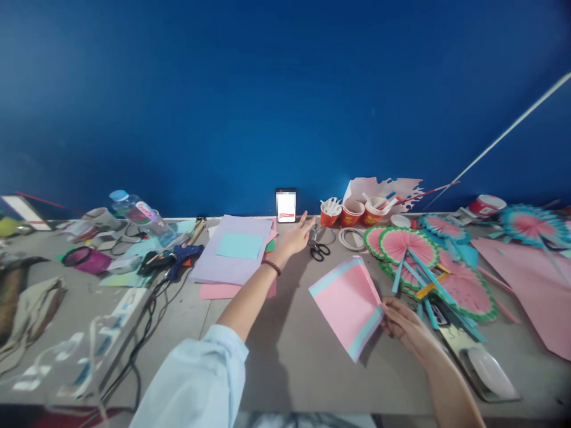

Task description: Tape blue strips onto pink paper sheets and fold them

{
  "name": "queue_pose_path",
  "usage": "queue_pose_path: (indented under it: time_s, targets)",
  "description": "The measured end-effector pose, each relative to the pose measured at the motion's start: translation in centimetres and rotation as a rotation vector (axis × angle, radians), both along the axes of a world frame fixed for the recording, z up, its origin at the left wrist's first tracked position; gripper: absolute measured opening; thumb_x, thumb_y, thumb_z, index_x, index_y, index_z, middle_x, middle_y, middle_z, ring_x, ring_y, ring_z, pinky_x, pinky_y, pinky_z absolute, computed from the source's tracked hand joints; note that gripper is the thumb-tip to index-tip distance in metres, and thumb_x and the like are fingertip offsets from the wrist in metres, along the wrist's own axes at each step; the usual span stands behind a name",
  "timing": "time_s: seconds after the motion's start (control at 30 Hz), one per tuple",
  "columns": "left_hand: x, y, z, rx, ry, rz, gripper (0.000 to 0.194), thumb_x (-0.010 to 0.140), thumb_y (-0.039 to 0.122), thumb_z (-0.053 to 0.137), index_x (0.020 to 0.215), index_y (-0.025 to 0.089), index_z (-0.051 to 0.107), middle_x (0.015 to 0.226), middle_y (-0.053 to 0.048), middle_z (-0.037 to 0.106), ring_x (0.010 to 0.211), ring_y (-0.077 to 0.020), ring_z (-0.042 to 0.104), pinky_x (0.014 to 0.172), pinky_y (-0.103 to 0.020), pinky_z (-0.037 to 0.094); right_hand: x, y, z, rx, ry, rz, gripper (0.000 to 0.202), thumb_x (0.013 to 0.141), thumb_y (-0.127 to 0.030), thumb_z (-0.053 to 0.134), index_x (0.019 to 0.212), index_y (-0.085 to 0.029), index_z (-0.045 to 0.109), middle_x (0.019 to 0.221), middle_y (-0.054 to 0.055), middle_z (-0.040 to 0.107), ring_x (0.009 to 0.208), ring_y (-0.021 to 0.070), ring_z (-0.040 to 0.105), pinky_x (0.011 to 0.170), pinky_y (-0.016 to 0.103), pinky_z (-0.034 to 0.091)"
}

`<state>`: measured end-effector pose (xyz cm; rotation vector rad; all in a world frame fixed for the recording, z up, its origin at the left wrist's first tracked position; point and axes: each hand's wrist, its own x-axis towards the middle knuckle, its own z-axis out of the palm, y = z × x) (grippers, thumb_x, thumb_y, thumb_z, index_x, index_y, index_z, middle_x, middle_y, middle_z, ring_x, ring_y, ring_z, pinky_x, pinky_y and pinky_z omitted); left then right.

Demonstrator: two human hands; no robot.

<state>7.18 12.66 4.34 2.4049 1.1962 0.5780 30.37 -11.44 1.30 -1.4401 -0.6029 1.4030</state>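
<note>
My right hand (404, 324) pinches the right corner of a pink folded paper (345, 303) with light-blue strips along two edges, held tilted over the table. My left hand (295, 238) reaches toward the back wall with its fingers stretched out, holding nothing that I can see. Just behind it a phone (286, 205) with a lit screen leans upright against the wall. Black-handled scissors (320, 250) lie right of the left hand. To its left is a stack of lilac paper (232, 267) topped by a small light-blue sheet (239, 245).
Paper cups (352, 212) with tools stand along the wall. Pleated pink paper fans (408, 249) pile at right, near a white mouse (491, 371) and large pink sheet (526, 285). At left lie a bottle (143, 214), a blue glue gun (181, 258), cables and a power strip (107, 339).
</note>
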Motion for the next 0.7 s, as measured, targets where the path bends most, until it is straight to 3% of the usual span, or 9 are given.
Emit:
queue_pose_path:
  time_s: [0.07,0.13,0.23,0.37,0.43,0.57,0.6,0.7]
  targets:
    - [-0.2,-1.0,0.2,0.162,0.101,-0.023,0.054,0.089,0.013,0.04,0.142,0.025,0.035,0.15,-0.007,0.031,0.125,-0.0292,0.047,0.101,-0.045,0.039,-0.1,0.2,-0.4,-0.02,-0.041,0.005,0.046,0.055,-0.053,0.079,0.074,-0.019,0.054,0.047,-0.004,0.053,0.037,0.0087,0.045,0.036,0.019,0.028]
    - [-0.8,-2.3,0.8,0.278,0.101,-0.017,0.043,0.091,0.017,0.04,0.133,0.021,0.047,0.142,-0.006,0.045,0.129,-0.0283,0.042,0.106,-0.045,0.034,-0.5,0.4,-0.9,-0.041,-0.068,-0.001,0.049,0.053,-0.055,0.079,0.075,-0.02,0.053,0.044,-0.003,0.055,0.032,0.0086,0.041,0.033,0.019,0.025]
    - [-2.3,-4.5,2.4,0.231,-0.039,0.058,0.035,0.096,0.025,0.034,0.121,0.019,0.057,0.118,-0.007,0.064,0.111,-0.0213,0.056,0.097,-0.037,0.043,-2.7,0.6,-1.3,-0.014,-0.032,-0.129,0.048,0.053,-0.052,0.08,0.078,-0.02,0.054,0.045,-0.003,0.058,0.034,0.01,0.046,0.033,0.02,0.03]
    - [-4.5,-8.6,4.1,0.191,-0.253,0.192,0.034,0.096,0.029,0.032,0.112,0.019,0.061,0.102,-0.006,0.068,0.098,-0.0195,0.06,0.089,-0.034,0.046,-7.8,0.4,-1.3,0.107,0.112,-0.309,0.042,0.055,-0.042,0.081,0.083,-0.022,0.058,0.06,-0.002,0.065,0.059,0.0176,0.065,0.051,0.026,0.051]
    - [-5.1,-11.3,4.4,0.183,-0.25,0.111,0.032,0.095,0.029,0.036,0.11,0.019,0.061,0.097,-0.007,0.067,0.091,-0.0192,0.06,0.085,-0.034,0.047,-10.5,0.3,-1.4,0.115,0.204,-0.327,0.044,0.057,-0.04,0.081,0.092,-0.023,0.06,0.072,0.0,0.069,0.068,0.0193,0.068,0.059,0.029,0.054]
    - [-5.4,-15.7,3.1,0.28,-0.024,-0.308,0.038,0.087,0.041,0.053,0.119,0.021,0.056,0.111,-0.01,0.062,0.105,-0.0243,0.055,0.089,-0.037,0.044,-14.4,0.6,-1.8,0.083,0.32,-0.348,0.041,0.056,-0.036,0.08,0.091,-0.024,0.061,0.082,0.0,0.07,0.072,0.0181,0.067,0.063,0.028,0.055]
    - [-5.5,-16.3,2.4,0.32,0.055,-0.399,0.036,0.089,0.036,0.053,0.122,0.021,0.054,0.114,-0.01,0.061,0.108,-0.0249,0.053,0.09,-0.037,0.044,-15.0,0.7,-1.8,0.096,0.344,-0.318,0.037,0.058,-0.036,0.078,0.088,-0.024,0.061,0.082,0.0,0.07,0.073,0.0181,0.067,0.064,0.028,0.055]
    - [-6.0,-16.7,0.1,0.365,0.133,-0.428,0.026,0.092,0.02,0.047,0.116,0.02,0.056,0.109,-0.008,0.063,0.103,-0.0193,0.056,0.085,-0.032,0.046,-16.2,0.7,-1.6,0.118,0.382,-0.164,0.023,0.065,-0.037,0.072,0.08,-0.024,0.061,0.081,0.002,0.069,0.077,0.0195,0.066,0.074,0.033,0.055]
